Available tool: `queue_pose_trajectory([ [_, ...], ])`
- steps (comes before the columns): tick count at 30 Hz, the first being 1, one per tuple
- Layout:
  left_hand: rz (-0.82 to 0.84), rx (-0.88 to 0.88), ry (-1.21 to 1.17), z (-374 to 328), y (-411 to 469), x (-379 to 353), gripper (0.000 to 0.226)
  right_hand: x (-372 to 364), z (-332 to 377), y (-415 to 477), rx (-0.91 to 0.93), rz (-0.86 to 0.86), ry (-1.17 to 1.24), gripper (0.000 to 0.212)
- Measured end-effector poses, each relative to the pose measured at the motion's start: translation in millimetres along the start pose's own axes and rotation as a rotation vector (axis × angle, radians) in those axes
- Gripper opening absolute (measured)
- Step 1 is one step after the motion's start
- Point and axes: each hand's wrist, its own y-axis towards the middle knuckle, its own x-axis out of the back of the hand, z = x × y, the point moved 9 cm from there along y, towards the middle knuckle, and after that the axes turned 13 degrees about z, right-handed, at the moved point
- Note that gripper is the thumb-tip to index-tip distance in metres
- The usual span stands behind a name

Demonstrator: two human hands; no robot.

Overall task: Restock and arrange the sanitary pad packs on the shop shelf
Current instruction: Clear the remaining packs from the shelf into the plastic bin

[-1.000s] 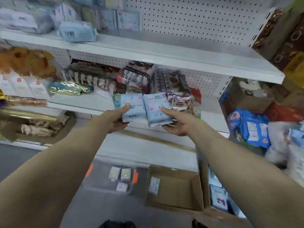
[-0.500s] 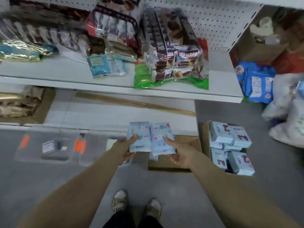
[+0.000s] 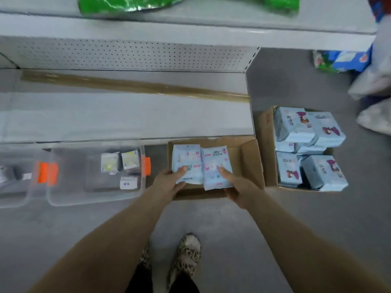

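I hold two pale blue sanitary pad packs side by side above an open cardboard box (image 3: 246, 163) on the floor. My left hand (image 3: 169, 182) grips the left pack (image 3: 187, 159) with its thumb on top. My right hand (image 3: 237, 187) grips the right pack (image 3: 215, 163) the same way. A second cardboard box (image 3: 267, 144) to the right holds several more blue pad packs (image 3: 309, 146). The bottom white shelf (image 3: 127, 115) lies just beyond the boxes.
Two clear plastic bins (image 3: 95, 176) with orange clips and a few small packets stand on the floor at left. A green bag (image 3: 127, 3) lies on the shelf above. White sacks (image 3: 374, 85) and a blue package (image 3: 347, 58) sit at the right. My feet (image 3: 186, 256) stand on grey floor.
My view has tilted down from the upper shelves to the floor. Both hands have lowered the two packs from shelf height to just above the open cardboard box.
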Motion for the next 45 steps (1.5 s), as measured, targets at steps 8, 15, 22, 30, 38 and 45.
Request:
queue_pose_trajectory([
  [8, -0.145, 0.057, 0.084, 37.3, 113.5, 18.8, 0.025, 51.8, -25.5, 108.9, -0.010, -0.117, 0.034, 0.052],
  [15, -0.225, 0.072, 0.177, 47.9, 179.0, 30.0, 0.043, 71.9, -36.0, 172.4, -0.059, -0.128, 0.091, 0.044],
  [22, -0.272, 0.028, 0.223, 35.6, 210.4, 33.6, 0.038, 74.1, -24.2, 215.7, -0.057, -0.076, 0.027, 0.054],
  [30, -0.299, 0.062, 0.377, 32.0, 193.8, 29.1, 0.062, 54.1, -36.1, 209.4, -0.131, -0.095, -0.096, 0.061],
  [38, -0.279, -0.108, 0.596, -27.7, 114.5, 19.0, 0.026, 30.3, -4.7, 137.1, -0.171, -0.142, -0.311, 0.048],
  [45, -0.286, -0.273, 0.718, -119.4, -10.8, -9.3, 0.056, -31.3, 95.3, 18.7, 0.045, -0.192, -0.780, 0.036],
])
